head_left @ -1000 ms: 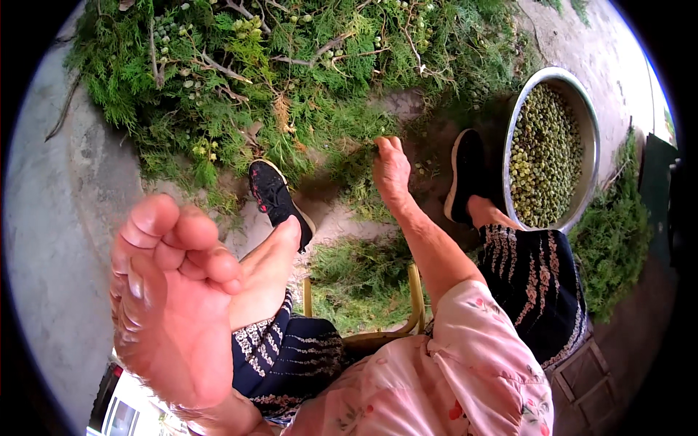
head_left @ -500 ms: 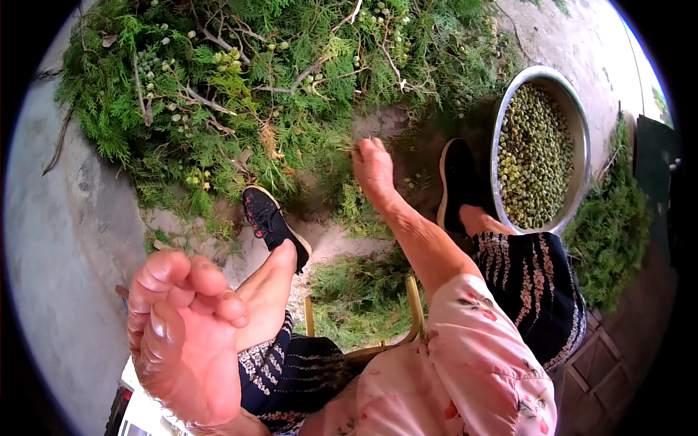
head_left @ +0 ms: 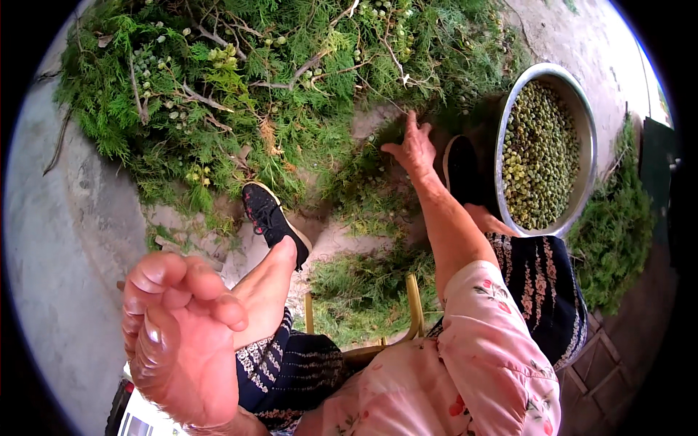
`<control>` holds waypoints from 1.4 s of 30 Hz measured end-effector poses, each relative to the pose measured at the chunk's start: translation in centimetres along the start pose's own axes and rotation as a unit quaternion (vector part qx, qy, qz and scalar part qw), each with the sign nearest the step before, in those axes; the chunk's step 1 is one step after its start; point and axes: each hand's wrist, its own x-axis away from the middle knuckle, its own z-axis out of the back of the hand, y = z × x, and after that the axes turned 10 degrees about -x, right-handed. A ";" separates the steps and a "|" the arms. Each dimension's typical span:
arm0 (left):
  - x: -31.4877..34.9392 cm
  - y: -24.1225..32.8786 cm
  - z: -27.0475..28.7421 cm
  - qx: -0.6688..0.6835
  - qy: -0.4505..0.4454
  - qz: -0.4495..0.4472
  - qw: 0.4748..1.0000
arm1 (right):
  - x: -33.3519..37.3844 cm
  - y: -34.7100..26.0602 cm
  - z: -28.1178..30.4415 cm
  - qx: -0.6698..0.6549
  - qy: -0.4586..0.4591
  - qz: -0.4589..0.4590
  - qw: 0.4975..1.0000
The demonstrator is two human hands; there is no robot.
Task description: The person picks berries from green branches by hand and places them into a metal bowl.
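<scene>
1. Your two hands are well apart from each other. Your right hand (head_left: pixel 416 149) is at the upper centre of the frame, slightly right of the middle. Its thumb stretches to the left and its index finger points upward, with a wide gap between these two.
2. The pile of green branches (head_left: pixel 254 109) fills the upper left and the upper centre. Small round cones sit among its leaves. Your right fingertips are near its lower edge; a thin stem ends close to the index finger, and I cannot tell if they touch.
3. Your left hand (head_left: pixel 189 341) is large at the lower left, close to the camera. The palm is turned up and the fingers are loosely bent, apart from the pile.
4. The metal basin (head_left: pixel 590 138) stands at the upper right and holds many greenish cones (head_left: pixel 542 156). Its left rim is just beside your right shoe (head_left: pixel 460 171). This shoe lies between your right hand and the rim, so the room to that side is narrow.
5. Your left shoe (head_left: pixel 269 214), left of centre, has its toe at the lower edge of the pile. Between both shoes there is wider room, with loose sprigs (head_left: pixel 363 203) on the ground.
6. At the left edge of the frame, the grey floor (head_left: pixel 65 269) gives the broadest room, with a dark twig (head_left: pixel 58 143) near the pile.
</scene>
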 end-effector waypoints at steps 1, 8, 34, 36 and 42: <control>0.0 0.0 0.0 -0.005 0.001 0.004 1.000 | 0.4 -0.3 -0.5 0.012 -0.014 0.011 1.000; -0.5 0.0 -0.5 -0.011 0.004 0.026 1.000 | 1.8 2.9 -4.3 -0.132 0.100 0.137 0.977; 0.4 0.5 1.1 0.030 0.017 0.026 0.999 | 10.7 -3.0 -6.8 -0.329 -0.248 -0.018 0.911; 0.7 0.7 1.1 0.033 0.020 0.027 0.999 | 11.8 -2.9 -8.7 0.073 -0.254 0.186 0.946; 0.1 0.2 1.2 0.020 0.003 0.022 1.000 | 10.3 -1.3 -10.9 0.032 -0.123 0.243 0.962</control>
